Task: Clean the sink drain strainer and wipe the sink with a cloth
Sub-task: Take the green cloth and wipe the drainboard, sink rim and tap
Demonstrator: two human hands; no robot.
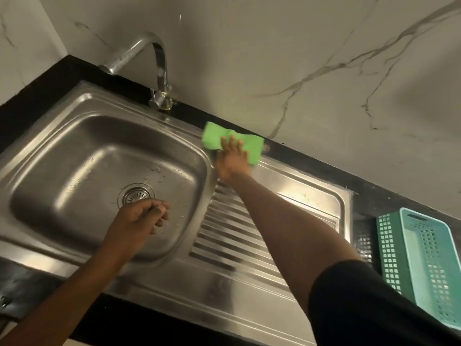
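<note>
One bright green folded cloth [233, 141], crumpled, long axis 10-to-4 o'clock, lies on the steel sink [311, 196] back rim. Right hand [232, 161] presses it, fingers flat. Left hand [142, 216] loosely curled, empty, over round metal drain strainer [136, 194].

The sink [74, 136] is brushed stainless steel with a dull sheen, its ribbed drainboard [234, 236] catching brighter streaks, and water beads dot the basin. The strainer [136, 196] is slotted metal. The tap [159, 61] is polished chrome, spotted. The cloth [214, 134] is soft, matt green fabric (microfibre by its look). The desk [324, 168] is glossy black stone, the wall [299, 58] smooth veined marble, the basket [424, 265] perforated teal plastic.
</note>
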